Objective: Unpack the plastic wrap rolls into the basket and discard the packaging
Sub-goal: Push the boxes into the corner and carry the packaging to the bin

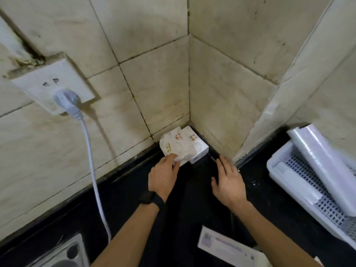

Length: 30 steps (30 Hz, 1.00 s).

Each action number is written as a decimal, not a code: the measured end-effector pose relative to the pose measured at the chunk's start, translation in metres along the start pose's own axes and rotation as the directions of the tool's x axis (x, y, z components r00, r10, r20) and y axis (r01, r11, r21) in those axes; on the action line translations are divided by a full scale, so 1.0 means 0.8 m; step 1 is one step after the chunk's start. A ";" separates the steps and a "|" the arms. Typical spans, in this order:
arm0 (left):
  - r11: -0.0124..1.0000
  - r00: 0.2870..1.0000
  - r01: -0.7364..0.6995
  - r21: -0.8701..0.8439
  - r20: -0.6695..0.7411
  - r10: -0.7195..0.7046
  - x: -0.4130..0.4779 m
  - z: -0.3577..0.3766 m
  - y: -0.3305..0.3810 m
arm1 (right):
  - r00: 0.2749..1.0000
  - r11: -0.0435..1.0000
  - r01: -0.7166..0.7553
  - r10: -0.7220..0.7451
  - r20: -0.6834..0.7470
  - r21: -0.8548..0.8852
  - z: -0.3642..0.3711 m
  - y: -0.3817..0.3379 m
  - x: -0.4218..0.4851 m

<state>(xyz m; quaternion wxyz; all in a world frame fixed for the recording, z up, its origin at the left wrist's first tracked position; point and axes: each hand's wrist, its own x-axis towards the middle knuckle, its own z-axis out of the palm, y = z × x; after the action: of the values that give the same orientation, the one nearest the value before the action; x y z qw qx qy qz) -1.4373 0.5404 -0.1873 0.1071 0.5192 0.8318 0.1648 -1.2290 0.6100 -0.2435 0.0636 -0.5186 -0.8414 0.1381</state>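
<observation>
Left hand (163, 178) pinches the crumpled wrapper (173, 147) in the wall corner; right hand (228, 182) spread, holding nothing, low over the black counter (125, 199). Basket (273, 166) far right already carries the plastic wrap rolls (317, 160), one propped over the rim against the wall, so a knock could likely tip it out. White box (200, 151) touches the wrapper; a hasty pull may drag it along, or tear the thin wrapper.
</observation>
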 end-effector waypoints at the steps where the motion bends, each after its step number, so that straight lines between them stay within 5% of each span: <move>1: 1.000 1.000 -0.005 0.005 0.001 0.005 0.008 0.004 0.009 | 1.000 0.999 0.012 -0.011 0.005 -0.043 0.000 0.010 -0.006; 8: 0.999 0.999 0.036 0.033 0.035 -0.038 0.054 0.039 0.054 | 0.966 0.985 0.114 -0.079 0.248 -0.129 0.005 0.046 -0.017; 20: 0.987 0.987 0.151 0.047 0.051 -0.154 0.045 0.055 0.075 | 0.970 0.997 0.071 -0.068 0.234 -0.005 0.018 0.048 -0.019; 30: 0.991 0.988 0.112 0.077 0.096 -0.119 0.043 0.054 0.070 | 0.973 0.989 0.047 -0.014 0.232 -0.141 0.024 0.041 -0.022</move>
<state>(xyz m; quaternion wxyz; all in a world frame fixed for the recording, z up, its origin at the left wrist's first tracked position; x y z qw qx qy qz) -1.3913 0.6013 -0.2060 0.1394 0.4813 0.8593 0.1022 -1.1975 0.6048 -0.2713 -0.0703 -0.4893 -0.8588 0.1344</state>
